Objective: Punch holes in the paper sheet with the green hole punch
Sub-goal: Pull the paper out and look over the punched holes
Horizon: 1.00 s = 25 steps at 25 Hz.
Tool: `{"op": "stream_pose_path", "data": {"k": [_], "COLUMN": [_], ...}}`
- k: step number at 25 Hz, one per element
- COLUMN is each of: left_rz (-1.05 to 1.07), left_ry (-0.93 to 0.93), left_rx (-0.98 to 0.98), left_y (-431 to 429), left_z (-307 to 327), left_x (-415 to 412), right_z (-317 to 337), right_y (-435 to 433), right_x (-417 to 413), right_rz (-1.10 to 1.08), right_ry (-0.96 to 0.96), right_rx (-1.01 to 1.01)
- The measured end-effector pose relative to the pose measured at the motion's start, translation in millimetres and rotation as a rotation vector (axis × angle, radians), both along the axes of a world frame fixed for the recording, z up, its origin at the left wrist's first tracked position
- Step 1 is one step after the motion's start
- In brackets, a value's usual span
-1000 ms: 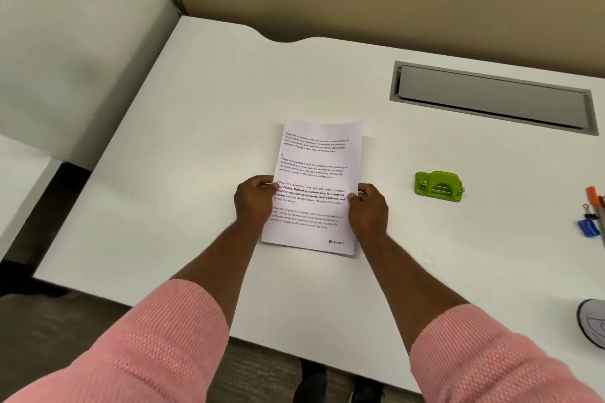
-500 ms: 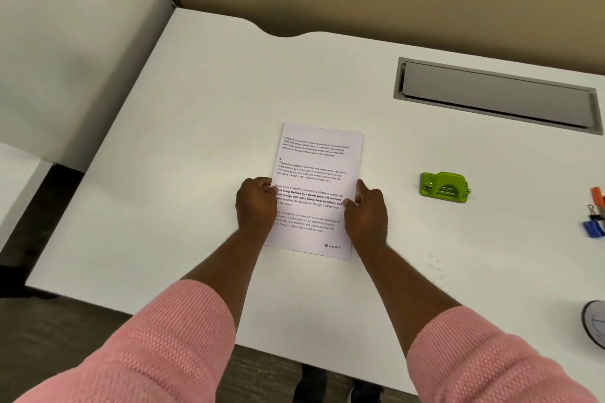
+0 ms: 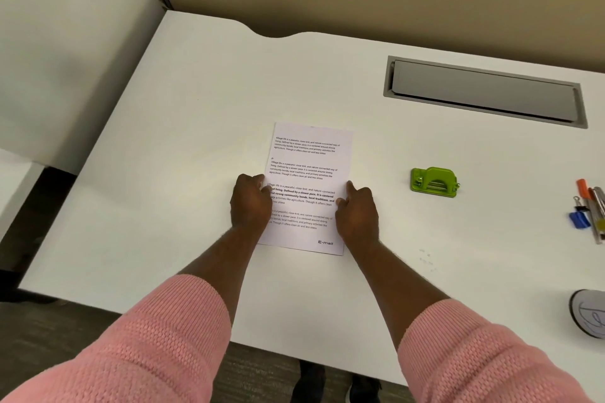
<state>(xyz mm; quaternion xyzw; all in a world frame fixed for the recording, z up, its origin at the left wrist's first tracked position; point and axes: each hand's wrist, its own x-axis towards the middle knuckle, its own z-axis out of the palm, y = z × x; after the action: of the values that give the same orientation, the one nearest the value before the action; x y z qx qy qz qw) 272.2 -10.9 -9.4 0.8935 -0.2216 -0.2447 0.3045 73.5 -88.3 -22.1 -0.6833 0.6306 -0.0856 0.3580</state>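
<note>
A printed paper sheet [image 3: 309, 173] lies flat on the white desk [image 3: 183, 147], in the middle. My left hand [image 3: 250, 203] sits on its left edge with the fingers curled over the paper. My right hand [image 3: 357, 209] is at the right edge, with the index finger stretched along the edge and the thumb on the sheet. The green hole punch [image 3: 433, 182] stands alone on the desk to the right of the paper, a hand's width from my right hand.
A grey cable-tray lid [image 3: 484, 91] is set into the desk at the back right. Pens, a blue binder clip [image 3: 578, 219] and an orange marker [image 3: 583, 186] lie at the right edge. A round white object [image 3: 589, 317] sits at the front right. A white partition [image 3: 65, 52] stands to the left.
The sheet, held slightly raised a second ago, now lies flat on the desk. My right hand has loosened, its index finger stretched out along the edge.
</note>
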Motion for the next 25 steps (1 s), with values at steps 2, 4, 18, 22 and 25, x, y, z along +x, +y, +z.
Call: {"op": "stream_pose_path", "data": {"k": [2,4,18,22,25], "left_rz": [0.001,-0.021,-0.526,-0.775,-0.939], "left_ry": [0.001,-0.041,-0.249,-0.295,-0.291], "left_rx": [0.003,-0.006,-0.190,-0.132,-0.067], "left_y": [0.8,2.7,18.3,21.0,22.2], "left_z": [1.2,4.4,27.7,16.0,1.0], "left_x": [-0.2,-4.0,-144.4,-189.7,-216.0], "right_z": [2.3,5.6,34.2,22.9,10.4], "right_y": [-0.3,1.2,40.5,44.4,46.1], "right_x": [-2.5,-10.1,-127.1,-172.6,-202.1], "right_rz": [0.001,0.010,0.005,-0.033,-0.015], "right_ry": [-0.030,-0.061,-0.152,-0.079,0.013], "right_rx": [0.010,-0.020,-0.239,-0.241,-0.188]}}
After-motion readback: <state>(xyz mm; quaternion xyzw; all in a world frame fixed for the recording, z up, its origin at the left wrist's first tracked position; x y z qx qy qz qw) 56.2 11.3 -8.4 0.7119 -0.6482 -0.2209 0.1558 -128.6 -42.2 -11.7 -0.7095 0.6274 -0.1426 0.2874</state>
